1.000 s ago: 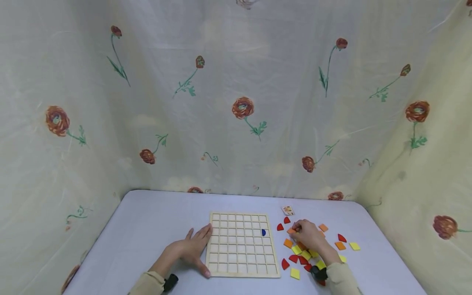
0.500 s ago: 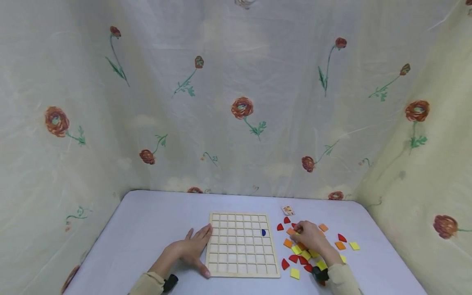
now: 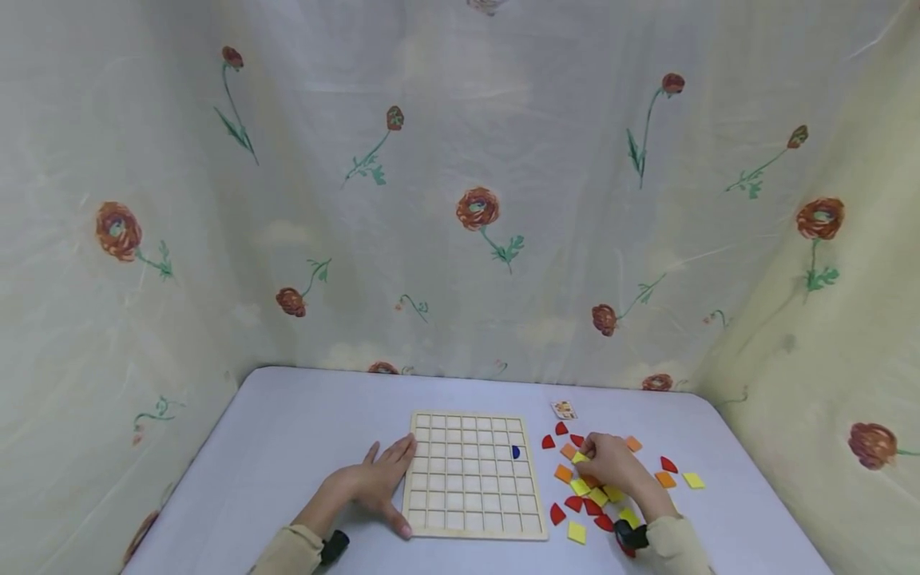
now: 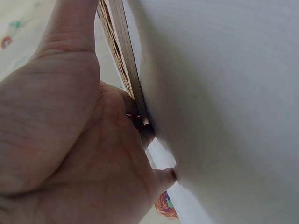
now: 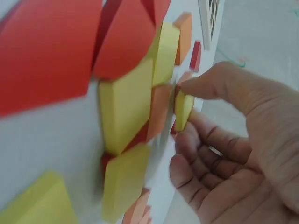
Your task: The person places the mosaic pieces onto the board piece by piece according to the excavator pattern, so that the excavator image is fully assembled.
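Note:
A pale wooden grid board (image 3: 474, 537) lies on the table, with one blue half-round piece (image 3: 516, 452) in a cell near its right side. My left hand (image 3: 377, 483) rests at the board's left edge, fingers extended and thumb spread toward the near corner. In the left wrist view, fingertips are right at the board's side. Over the scattered pieces right of the board, my right hand (image 3: 614, 463) pinches a yellow square tile (image 5: 185, 112) between thumb and fingers. Orange square tiles (image 3: 564, 473) and yellow tiles (image 3: 598, 497) lie around that hand.
Red quarter-round pieces (image 3: 557, 513) are spread among the squares. A small printed card (image 3: 564, 410) lies behind the pile. Farther right are a yellow tile (image 3: 693, 480) and an orange tile (image 3: 664, 479). A flowered curtain (image 3: 446, 239) hangs behind the table.
A yellow tile has come into sight at my right fingertips, and that hand has shifted slightly to the right. My left hand stays at the board's edge. The head view has shifted slightly.

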The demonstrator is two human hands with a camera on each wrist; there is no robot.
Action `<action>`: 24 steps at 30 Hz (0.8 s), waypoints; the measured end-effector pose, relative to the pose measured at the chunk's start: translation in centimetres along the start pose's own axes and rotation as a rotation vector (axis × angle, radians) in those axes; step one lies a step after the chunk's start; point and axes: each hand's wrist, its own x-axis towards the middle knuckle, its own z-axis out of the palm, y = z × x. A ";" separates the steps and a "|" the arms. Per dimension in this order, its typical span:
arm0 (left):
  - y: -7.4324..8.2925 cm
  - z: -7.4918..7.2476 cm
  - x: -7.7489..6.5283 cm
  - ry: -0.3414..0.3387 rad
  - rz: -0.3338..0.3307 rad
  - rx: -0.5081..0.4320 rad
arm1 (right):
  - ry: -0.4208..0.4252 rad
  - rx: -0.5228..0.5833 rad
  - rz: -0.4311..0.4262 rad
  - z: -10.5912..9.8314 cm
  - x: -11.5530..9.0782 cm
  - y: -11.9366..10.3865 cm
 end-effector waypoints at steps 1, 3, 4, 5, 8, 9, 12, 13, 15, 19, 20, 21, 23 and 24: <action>0.0 0.0 0.0 0.001 0.002 0.002 | 0.001 0.006 -0.012 0.1 0.0 -0.3; 0.0 0.0 -0.1 0.003 0.007 0.005 | -0.001 0.013 -0.044 0.5 0.0 -1.0; 0.0 -0.1 -0.1 0.004 0.009 0.008 | -0.006 0.015 -0.064 0.7 -0.1 -1.4; 0.1 -0.1 -0.1 0.005 0.011 0.011 | -0.014 0.020 -0.092 1.0 -0.1 -1.8; 0.1 -0.1 -0.2 0.009 0.018 0.011 | -0.052 0.037 -0.195 1.7 -0.3 -3.1; 0.1 -0.1 -0.1 0.010 0.019 0.011 | -0.066 0.045 -0.229 1.9 -0.4 -3.5; 0.0 -0.1 -0.1 0.007 0.022 0.007 | -0.105 0.055 -0.322 2.7 -0.5 -4.5; -0.1 0.0 0.0 0.007 0.024 0.007 | -0.112 0.048 -0.344 2.9 -0.5 -4.8; -0.2 0.0 0.1 0.001 0.025 0.008 | -0.115 0.023 -0.372 3.4 -0.4 -5.2; -0.3 0.0 0.2 -0.006 0.026 0.004 | -0.113 -0.027 -0.380 3.6 -0.1 -5.7; -0.2 0.0 0.2 -0.006 0.025 0.005 | -0.117 -0.025 -0.376 3.6 -0.1 -5.8; -0.2 0.0 0.2 -0.001 0.024 0.005 | -0.122 -0.020 -0.373 3.5 -0.1 -5.8; 0.0 -0.1 0.0 0.007 0.019 0.008 | -0.134 -0.006 -0.375 3.4 0.0 -5.9; 0.0 -0.1 -0.1 0.010 0.017 0.014 | -0.140 0.004 -0.376 3.3 0.0 -6.0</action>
